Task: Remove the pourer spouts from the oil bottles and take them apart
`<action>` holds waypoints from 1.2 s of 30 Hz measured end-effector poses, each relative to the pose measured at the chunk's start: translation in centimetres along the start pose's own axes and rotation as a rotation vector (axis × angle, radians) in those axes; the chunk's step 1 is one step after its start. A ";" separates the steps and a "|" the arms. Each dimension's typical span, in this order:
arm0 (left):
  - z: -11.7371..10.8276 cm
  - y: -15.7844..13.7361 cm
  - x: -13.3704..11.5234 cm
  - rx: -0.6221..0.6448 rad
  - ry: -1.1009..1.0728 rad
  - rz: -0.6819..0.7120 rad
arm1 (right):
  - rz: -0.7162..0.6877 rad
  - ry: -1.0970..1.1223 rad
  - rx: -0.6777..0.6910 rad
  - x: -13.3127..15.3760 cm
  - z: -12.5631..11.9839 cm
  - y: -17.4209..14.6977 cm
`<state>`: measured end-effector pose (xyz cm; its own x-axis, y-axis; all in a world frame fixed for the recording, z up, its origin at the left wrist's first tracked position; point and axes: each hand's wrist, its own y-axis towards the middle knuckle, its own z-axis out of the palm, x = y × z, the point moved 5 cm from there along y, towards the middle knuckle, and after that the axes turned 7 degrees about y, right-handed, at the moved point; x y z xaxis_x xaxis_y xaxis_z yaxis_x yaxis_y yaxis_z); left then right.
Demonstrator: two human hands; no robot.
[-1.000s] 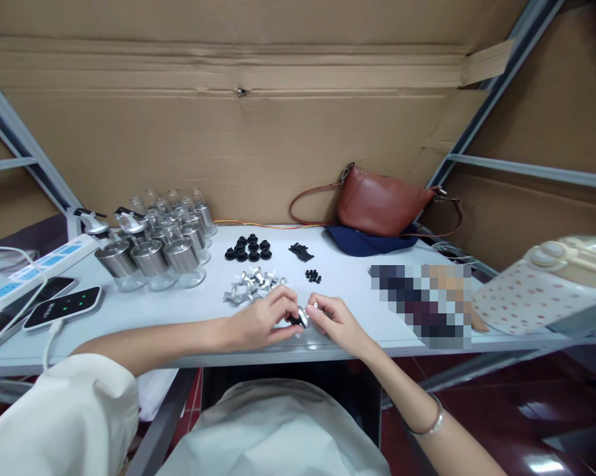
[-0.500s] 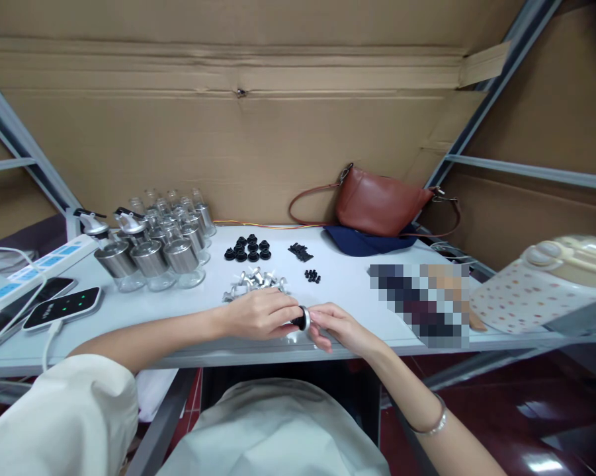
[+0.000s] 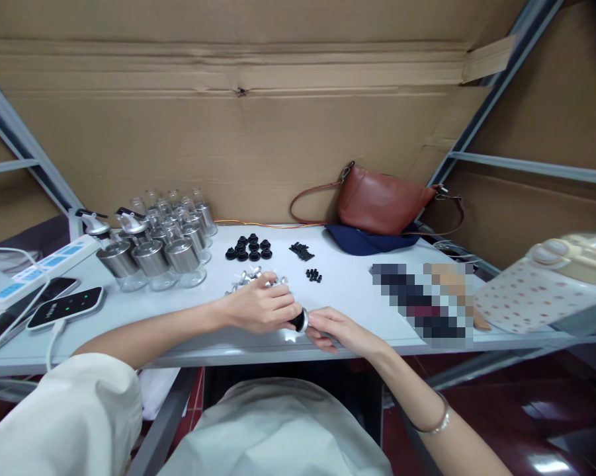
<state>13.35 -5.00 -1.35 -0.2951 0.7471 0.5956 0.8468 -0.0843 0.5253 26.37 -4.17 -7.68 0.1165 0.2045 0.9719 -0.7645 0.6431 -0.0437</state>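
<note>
Between my two hands, over the table's front part, is a silver-rimmed bottle cap with a black insert (image 3: 303,320). My left hand (image 3: 262,305) is closed at its black side, the thumb raised and the fingers covering part of it. From the other side, my right hand (image 3: 344,332) pinches the silver rim with its fingertips. Just behind my left hand lies a pile of silver metal spout parts (image 3: 251,276), partly covered by that hand. Farther back are several black stoppers (image 3: 253,248), thin black levers (image 3: 302,250) and small black pieces (image 3: 313,274).
Several glass bottles with steel sleeves (image 3: 182,254) stand at the left, two with pourer tops. Nearby are a power strip (image 3: 44,268) and a charging device (image 3: 67,308). A brown bag (image 3: 382,201) rests on a blue cap (image 3: 372,242); a spotted container (image 3: 520,297) stands right.
My left thumb has lifted away from the fingers. Both hands still hold the silver-rimmed cap, which has shifted only slightly.
</note>
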 end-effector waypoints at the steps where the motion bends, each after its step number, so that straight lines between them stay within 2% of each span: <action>1: -0.1 0.1 0.0 0.001 0.012 -0.001 | -0.016 0.017 0.005 0.1 0.1 0.0; 6: -0.6 0.2 0.0 0.002 0.045 -0.033 | -0.054 0.045 0.021 0.5 0.3 0.0; 12: -0.5 0.3 0.6 0.055 -0.075 -0.121 | -0.128 -0.142 -0.086 0.4 -0.2 -0.1; 17: -0.8 0.6 0.6 0.096 -0.201 -0.167 | -0.285 -0.563 -0.271 1.7 0.4 -1.5; 21: -1.3 1.0 0.5 0.084 -0.258 -0.193 | -0.528 -0.943 -0.400 3.1 1.3 -2.8; 24: -1.5 1.0 0.6 0.067 -0.269 -0.200 | -0.720 -1.168 -0.435 3.8 1.9 -3.2; 28: -1.7 1.1 0.4 0.064 -0.274 -0.204 | -0.904 -1.448 -0.473 4.6 2.7 -3.7; 32: -2.2 1.2 0.3 0.061 -0.319 -0.225 | -1.006 -1.647 -0.497 5.1 3.4 -4.5; 36: -2.2 1.2 0.2 0.122 -0.389 -0.259 | -1.072 -1.742 -0.504 5.1 3.6 -4.9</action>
<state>13.32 -6.38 0.73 -0.3351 0.9266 0.1708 0.8198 0.1974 0.5376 28.44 -8.98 -1.68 -0.5108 -0.8363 -0.1993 -0.5859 0.1690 0.7926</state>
